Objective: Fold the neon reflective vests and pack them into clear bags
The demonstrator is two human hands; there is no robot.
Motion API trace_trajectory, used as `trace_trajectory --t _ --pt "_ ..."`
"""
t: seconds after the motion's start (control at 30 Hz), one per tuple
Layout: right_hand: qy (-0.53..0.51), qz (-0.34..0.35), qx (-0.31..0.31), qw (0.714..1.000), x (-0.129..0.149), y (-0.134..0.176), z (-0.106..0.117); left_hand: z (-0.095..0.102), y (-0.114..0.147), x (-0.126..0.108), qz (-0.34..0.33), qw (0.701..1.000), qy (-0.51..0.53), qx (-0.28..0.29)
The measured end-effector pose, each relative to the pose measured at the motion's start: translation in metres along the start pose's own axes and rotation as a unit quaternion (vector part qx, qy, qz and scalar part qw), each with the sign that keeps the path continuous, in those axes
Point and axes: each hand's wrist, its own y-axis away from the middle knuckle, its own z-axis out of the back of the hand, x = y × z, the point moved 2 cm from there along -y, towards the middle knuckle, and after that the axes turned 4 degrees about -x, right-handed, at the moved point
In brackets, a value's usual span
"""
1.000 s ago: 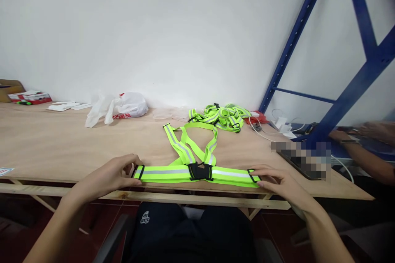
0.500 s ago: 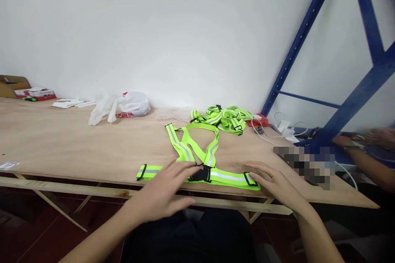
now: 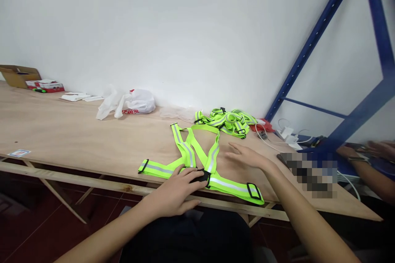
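A neon-yellow reflective harness vest [image 3: 213, 157] with grey stripes lies spread on the wooden table, its belt along the near edge. My left hand [image 3: 177, 191] rests with fingers stretched over the belt's middle, partly covering the black buckle [image 3: 202, 176]. To the right of the shoulder straps, my right hand [image 3: 247, 155] hovers with its fingers apart and nothing in them. A black slider [image 3: 253, 191] sits near the belt's right end, and another [image 3: 143, 166] at its left end. Behind lies a tangled pile of similar reflective straps [image 3: 228, 121].
Along the wall stand a white plastic bag [image 3: 140, 102], white papers [image 3: 80, 97], a red-white box [image 3: 46, 86] and a cardboard box [image 3: 20, 76]. White cables and plugs [image 3: 286, 133] lie by the blue rack [image 3: 308, 45]. Another person's arm [image 3: 370, 172] is at far right.
My right hand has left the belt's right end and moved up beside the shoulder straps. My left hand has settled on the buckle. The belt's ends now angle down more to the right.
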Motion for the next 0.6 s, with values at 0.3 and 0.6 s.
trace_trajectory --t 0.3,0.6 --pt "0.102 0.047 0.031 0.993 0.029 -0.105 -0.042 -0.007 -0.003 0.002 -0.01 1.0 0.002 -0.004" --pt "0.119 0.012 0.058 0.991 0.046 -0.14 -0.065 -0.007 -0.004 0.0 -0.022 1.0 -0.015 -0.005"
